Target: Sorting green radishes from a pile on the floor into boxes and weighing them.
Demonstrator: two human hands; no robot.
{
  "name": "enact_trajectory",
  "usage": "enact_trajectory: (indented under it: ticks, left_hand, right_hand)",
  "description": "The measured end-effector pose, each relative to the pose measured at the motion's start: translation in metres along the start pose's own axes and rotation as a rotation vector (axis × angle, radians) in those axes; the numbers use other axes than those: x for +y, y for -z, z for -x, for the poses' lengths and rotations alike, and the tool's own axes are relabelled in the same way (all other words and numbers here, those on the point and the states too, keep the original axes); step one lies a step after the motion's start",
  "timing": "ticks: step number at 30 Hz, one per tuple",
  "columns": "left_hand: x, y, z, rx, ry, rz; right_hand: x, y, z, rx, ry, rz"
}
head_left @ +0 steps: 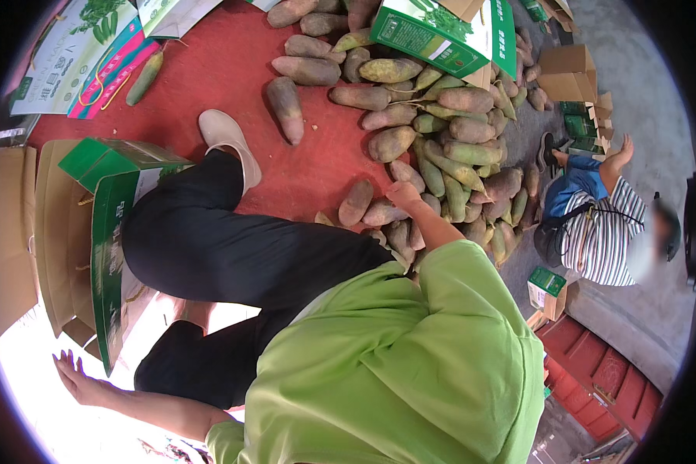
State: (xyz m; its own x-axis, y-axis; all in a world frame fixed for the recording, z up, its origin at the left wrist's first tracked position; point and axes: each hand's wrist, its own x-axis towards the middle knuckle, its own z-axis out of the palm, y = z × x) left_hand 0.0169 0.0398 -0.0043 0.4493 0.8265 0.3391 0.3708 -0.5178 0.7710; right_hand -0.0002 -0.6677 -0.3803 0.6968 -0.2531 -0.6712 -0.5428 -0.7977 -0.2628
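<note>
My right hand (402,194) is closed in a fist at the near edge of a large heap of long green and brownish-purple radishes (458,151). Radishes lie right beside its fingers, and what it holds, if anything, is hidden. At the lower left, my left hand (80,383) is spread, with nothing in it. Just above that hand stands an open green-and-white carton (108,255) with raised brown flaps. One stubby radish (356,203) lies to the left of my fist.
Red sheeting (201,85) covers the floor, with a single radish (286,110) on it. A green carton (433,35) sits on the heap's far side. Flat printed cardboard (77,58) lies at upper left. A person in stripes (607,236) sits at right, near a small carton (547,292).
</note>
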Motion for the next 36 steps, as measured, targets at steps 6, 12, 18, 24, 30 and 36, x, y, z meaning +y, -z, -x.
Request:
enact_trajectory:
  ticks: [6,12,18,24,30,36]
  left_hand:
    - [0.004,-0.002,0.003,0.031,-0.014,0.01]
    - [0.01,-0.016,0.007,0.042,-0.005,-0.009]
    - [0.001,0.018,0.003,0.121,-0.022,-0.032]
    - [-0.001,-0.03,0.006,0.038,-0.014,0.14]
    - [0.005,-0.003,0.012,0.052,-0.046,0.118]
    - [0.004,0.001,0.011,0.059,-0.051,0.123]
  right_hand:
    - [-0.005,-0.018,0.019,-0.025,-0.022,-0.118]
    - [-0.044,-0.024,0.015,0.018,-0.098,-0.037]
    - [-0.115,-0.02,0.019,0.067,0.082,-0.177]
    - [0.007,-0.046,-0.035,0.047,0.545,0.229]
    - [-0.044,-0.046,-0.015,-0.127,0.457,0.094]
    - [-0.072,-0.029,0.0,-0.164,0.471,0.169]
